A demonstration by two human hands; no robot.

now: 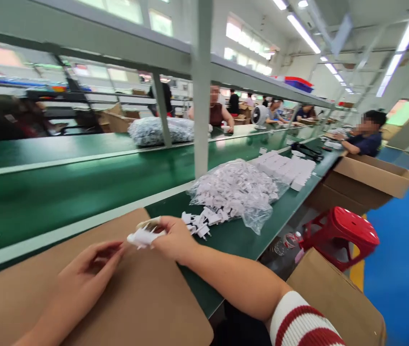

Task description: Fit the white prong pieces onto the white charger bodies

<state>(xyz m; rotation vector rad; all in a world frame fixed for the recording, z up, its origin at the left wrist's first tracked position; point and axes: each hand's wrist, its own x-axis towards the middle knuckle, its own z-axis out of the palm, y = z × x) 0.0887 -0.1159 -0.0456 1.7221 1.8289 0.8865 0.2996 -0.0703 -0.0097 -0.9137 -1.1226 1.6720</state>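
My right hand (175,239) is closed around white plug adapters (144,237), with thin prongs sticking out; how many it holds I cannot tell. Close by on the left, my left hand (91,269) has its thumb and fingertips drawn together beside the adapters' end. Anything between those fingertips is hidden. Both hands are above a brown cardboard sheet (147,298) on the green bench. Just beyond my right hand, loose white plug adapters (200,222) spill from a clear plastic bag (236,187) heaped with more of them.
Rows of white boxes (287,168) stand behind the bag. A grey post (200,96) rises at the bench's divider. To the right are a red stool (350,230), an open carton (370,175) and a seated co-worker (365,137). More people sit along the far line.
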